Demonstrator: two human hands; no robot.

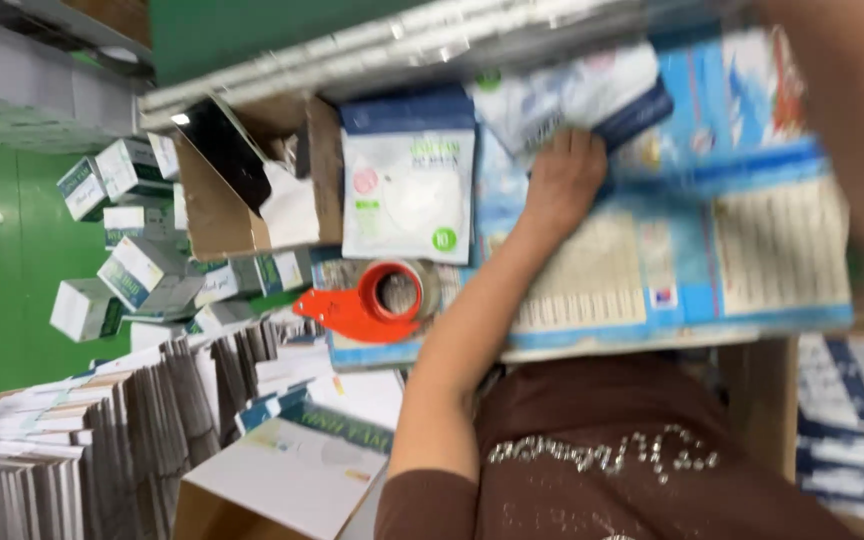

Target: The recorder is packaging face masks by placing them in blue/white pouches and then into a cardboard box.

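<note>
A large blue printed carton sheet [712, 260] covers the surface. On it the left hand [564, 182] lies over a pile of face-mask packets [572, 95], fingers curled onto the top one; whether they pinch it I cannot tell. Taking only that packet's edge would probably keep the pile from sliding. A red tape dispenser [372, 300] lies near.

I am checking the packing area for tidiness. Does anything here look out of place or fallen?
Yes. Several small white and green boxes lie tumbled at mixed angles on the green floor, not stacked. An open cardboard box beside them is tipped on its side. The red tape dispenser simply rests on the blue printed sheets.
</note>
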